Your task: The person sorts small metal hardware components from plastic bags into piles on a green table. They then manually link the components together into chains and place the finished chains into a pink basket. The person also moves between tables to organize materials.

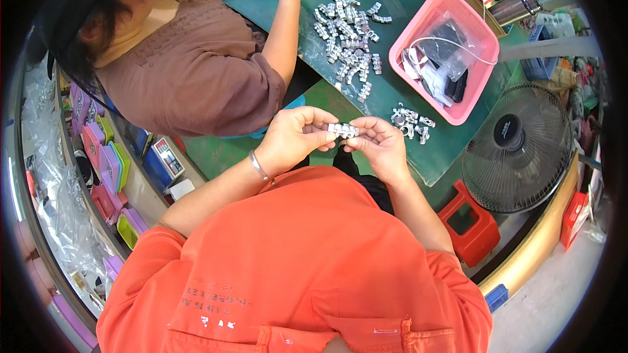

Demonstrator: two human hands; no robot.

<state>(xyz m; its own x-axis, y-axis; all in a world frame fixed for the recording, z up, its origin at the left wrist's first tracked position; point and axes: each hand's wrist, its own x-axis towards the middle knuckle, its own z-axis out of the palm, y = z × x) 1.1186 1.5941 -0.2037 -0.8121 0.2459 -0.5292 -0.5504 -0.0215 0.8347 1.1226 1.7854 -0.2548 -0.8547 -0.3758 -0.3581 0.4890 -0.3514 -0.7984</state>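
Note:
Between the fingertips of both my hands is a small silvery metal piece (343,131) with a ridged, segmented look; its exact kind I cannot make out. My left hand (296,132) pinches one end of it between thumb and fingers, and my right hand (384,148) pinches the other. Just right of my right hand, a small heap of similar metal pieces (412,121) lies near the edge of the green table (425,157). A larger spread of such pieces (350,36) covers the table ahead.
A pink plastic basket (407,68) with bags and cables sits on the table. Beside the table on the right are a black fan (517,147) and a red stool (468,225). At left, a co-worker in brown (196,65) handles similar pieces; coloured trays (108,157) line a shelf.

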